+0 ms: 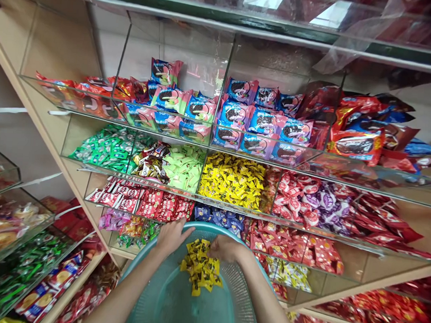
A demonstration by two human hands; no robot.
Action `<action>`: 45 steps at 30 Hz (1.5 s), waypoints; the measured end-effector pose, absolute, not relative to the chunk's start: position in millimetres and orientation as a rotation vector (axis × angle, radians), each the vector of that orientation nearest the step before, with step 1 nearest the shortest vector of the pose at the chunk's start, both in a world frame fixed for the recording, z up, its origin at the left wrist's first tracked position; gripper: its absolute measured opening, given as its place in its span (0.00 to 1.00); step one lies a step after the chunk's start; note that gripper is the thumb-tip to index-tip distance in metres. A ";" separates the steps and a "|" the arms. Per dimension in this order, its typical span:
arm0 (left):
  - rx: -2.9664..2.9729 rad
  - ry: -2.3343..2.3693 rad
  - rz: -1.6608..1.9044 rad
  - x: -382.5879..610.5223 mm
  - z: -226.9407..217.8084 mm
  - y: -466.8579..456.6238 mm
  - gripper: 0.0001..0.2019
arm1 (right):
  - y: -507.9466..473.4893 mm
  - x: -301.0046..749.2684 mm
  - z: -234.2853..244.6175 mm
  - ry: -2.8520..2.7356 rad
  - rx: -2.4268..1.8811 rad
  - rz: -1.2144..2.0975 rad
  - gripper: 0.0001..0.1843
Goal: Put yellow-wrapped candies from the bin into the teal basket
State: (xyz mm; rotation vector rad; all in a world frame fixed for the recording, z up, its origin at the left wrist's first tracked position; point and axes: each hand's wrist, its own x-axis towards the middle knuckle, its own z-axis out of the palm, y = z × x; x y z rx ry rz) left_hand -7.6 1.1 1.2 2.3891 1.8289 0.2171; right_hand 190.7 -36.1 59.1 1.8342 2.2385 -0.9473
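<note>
Teal basket (192, 310) holds yellow packets (201, 272), dark print, loosely piled. Left hand (172, 237) grips basket rim. Right hand (228, 247) at packets, can't tell its grip. Clear bin (230, 208) above basket: more yellow packets.

The right grip (228, 248) has its fingertips tucked out of sight by the yellow packets (202, 265), maybe pinching one, hard to say. Print on those is too tiny to read. Teal basket (191, 313) covers part of the blue packets (219, 217) and runs off the bottom, both forearms (268, 291) too. Top shelf (210, 16) is cropped and smeary
</note>
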 end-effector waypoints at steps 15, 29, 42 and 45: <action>2.360 1.823 0.247 -8.3 -3.3 0.2 0.28 | -47.1 195.3 131.3 3.206 2.449 0.188 0.13; 2.321 1.837 0.241 -7.5 -1.2 -1.7 0.27 | -37.7 197.7 112.0 2.841 2.375 0.495 0.20; 2.355 1.847 0.220 -7.0 1.2 -2.6 0.28 | -41.3 208.1 113.3 2.809 2.607 0.467 0.22; 2.354 1.847 0.225 -7.1 0.9 -2.4 0.28 | -42.5 208.5 117.6 2.928 2.671 0.396 0.20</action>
